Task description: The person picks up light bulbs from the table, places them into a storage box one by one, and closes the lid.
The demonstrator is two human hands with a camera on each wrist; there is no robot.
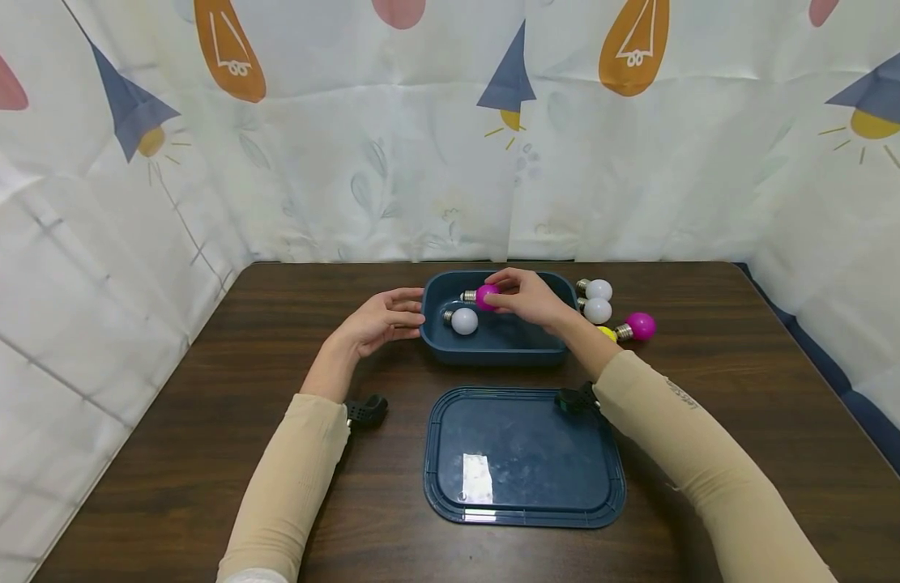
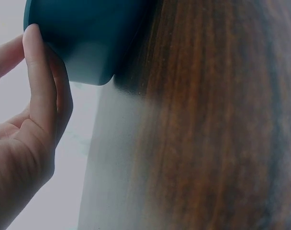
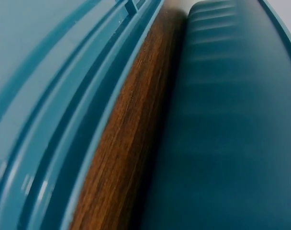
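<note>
My right hand (image 1: 528,300) pinches a magenta light bulb (image 1: 484,299) over the dark blue box (image 1: 496,356), its screw base pointing left. Below that bulb, a white light bulb (image 1: 465,321) lies on its side in the box. My left hand (image 1: 380,321) is at the box's left end, fingers extended. In the left wrist view, its fingertips (image 2: 32,34) touch the outer wall (image 2: 83,52) near the rim. The right wrist view shows the box's long side (image 3: 217,120) but not the hand.
A blue lid (image 1: 522,453) lies flat in front of the box on the wooden table (image 1: 347,502). Right of the box are two white bulbs (image 1: 598,300), another magenta bulb (image 1: 641,326) and a yellow one (image 1: 607,333) partly hidden by my right forearm. A printed curtain (image 1: 420,178) hangs behind.
</note>
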